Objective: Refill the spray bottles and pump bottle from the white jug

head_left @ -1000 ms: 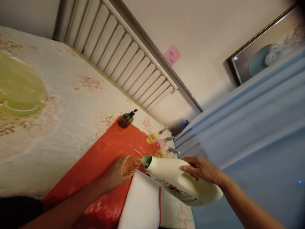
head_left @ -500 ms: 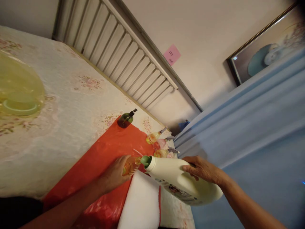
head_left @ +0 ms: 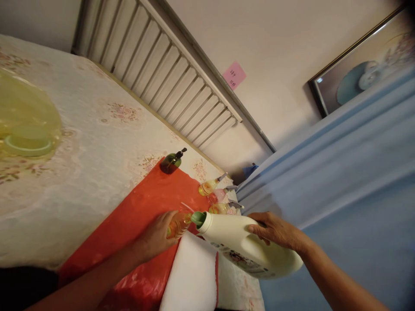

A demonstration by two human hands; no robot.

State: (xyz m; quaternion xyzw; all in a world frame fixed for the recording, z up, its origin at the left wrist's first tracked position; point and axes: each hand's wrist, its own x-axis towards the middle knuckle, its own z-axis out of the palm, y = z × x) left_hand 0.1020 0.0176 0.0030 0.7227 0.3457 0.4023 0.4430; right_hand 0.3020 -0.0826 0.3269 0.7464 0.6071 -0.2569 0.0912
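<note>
Nothing has visibly moved: the right hand point(head_left: 275, 229) still grips the tilted white jug point(head_left: 249, 248), spout at the small amber bottle point(head_left: 178, 225) clasped by the left hand point(head_left: 157, 237) on the red sheet point(head_left: 152, 203), near the bench's right edge. Pouring seems underway; next, steady tilting.

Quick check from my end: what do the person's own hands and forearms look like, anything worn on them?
Both are bare. The left hand and right hand show no gloves, and no rings or watch are visible. Both forearms are bare to the picture's lower edge, with no sleeve in view. No markings or bandages that I can make out.
</note>
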